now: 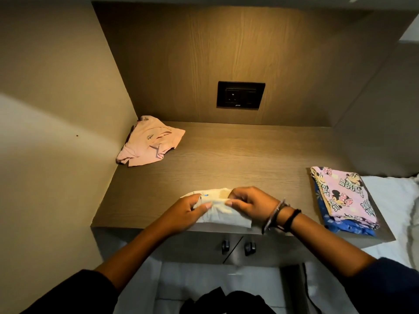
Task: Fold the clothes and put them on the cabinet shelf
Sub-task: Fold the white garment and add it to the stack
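Observation:
A small white garment (221, 215) lies folded at the front edge of the wooden cabinet shelf (238, 155). My left hand (189, 211) pinches its left side and my right hand (251, 203) grips its top right part. At the back left corner sits a crumpled pink garment (148, 143). A folded stack with a pink cartoon-print piece on top (342, 198) and blue pieces beneath rests at the shelf's right front.
A black wall socket (240, 95) is set in the wooden back panel. Two cabinet doors with dark knobs (238, 247) hang below the shelf. White bedding (394, 200) lies to the right. Dark cloth (226, 301) sits low in the view.

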Demonstrator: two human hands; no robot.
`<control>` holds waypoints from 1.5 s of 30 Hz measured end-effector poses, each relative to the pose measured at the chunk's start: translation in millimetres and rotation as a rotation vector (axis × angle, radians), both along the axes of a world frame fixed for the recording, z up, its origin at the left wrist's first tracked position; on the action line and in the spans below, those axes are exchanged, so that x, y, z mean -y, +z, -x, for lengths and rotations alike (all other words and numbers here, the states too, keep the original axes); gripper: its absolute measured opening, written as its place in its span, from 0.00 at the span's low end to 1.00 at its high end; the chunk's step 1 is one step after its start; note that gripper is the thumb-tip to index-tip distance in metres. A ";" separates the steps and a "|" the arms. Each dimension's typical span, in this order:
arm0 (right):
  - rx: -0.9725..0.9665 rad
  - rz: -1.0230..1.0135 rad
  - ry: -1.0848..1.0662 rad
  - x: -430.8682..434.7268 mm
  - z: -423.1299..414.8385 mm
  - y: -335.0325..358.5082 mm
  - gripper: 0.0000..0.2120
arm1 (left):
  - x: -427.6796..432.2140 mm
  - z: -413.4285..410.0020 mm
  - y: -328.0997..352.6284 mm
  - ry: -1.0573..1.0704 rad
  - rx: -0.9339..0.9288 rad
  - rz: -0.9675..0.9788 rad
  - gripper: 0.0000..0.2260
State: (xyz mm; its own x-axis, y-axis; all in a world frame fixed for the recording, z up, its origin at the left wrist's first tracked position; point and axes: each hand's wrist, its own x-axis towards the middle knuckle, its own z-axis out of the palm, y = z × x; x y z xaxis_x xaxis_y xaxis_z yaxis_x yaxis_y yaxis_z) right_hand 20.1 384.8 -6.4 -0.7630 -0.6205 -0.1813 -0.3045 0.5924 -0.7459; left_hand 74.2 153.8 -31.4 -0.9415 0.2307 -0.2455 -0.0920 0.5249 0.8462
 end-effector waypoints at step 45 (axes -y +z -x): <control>0.005 0.502 -0.895 -150.0 -1.3 42.6 0.11 | -237.4 62.7 57.8 0.304 0.424 -0.921 0.17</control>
